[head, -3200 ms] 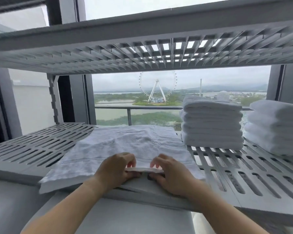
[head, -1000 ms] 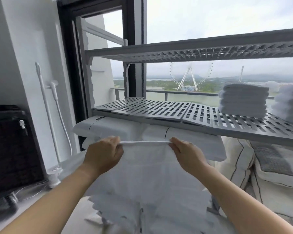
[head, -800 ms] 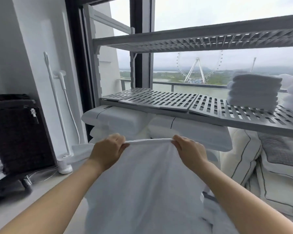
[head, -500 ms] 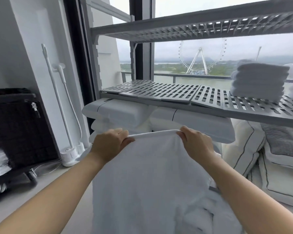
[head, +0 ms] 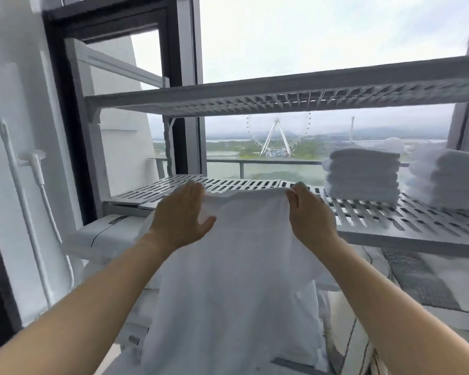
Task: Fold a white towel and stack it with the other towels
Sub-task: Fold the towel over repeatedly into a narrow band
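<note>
Bottom of the white towel [head: 236, 280] runs out of frame, so its full length can't be seen; fabric is blurred, no weave or hem detail. Fingertips of both hands sit behind/in the cloth, partly hidden. Right-most towel stack [head: 455, 180] is cut off by the frame edge. Bedding under the shelf [head: 390, 220] is hard to make out, white w/ dark piping.

Slatted grey shelf at approx chest height, another shelf level [head: 282, 90] above it, big window behind w/ a ferris wheel [head: 278, 136] in the distance. White wall at left w/ a thin white pole [head: 25, 207].

Left hand [head: 182, 215] pinches the towel's top left corner, thumb spread out below; right hand [head: 309, 212] grips the top right corner, closed on it. Towel hangs between them, top edge over the shelf's front part. Left half of the shelf is bare; folded stack [head: 363, 175] stands right of the right hand, apart from it.
</note>
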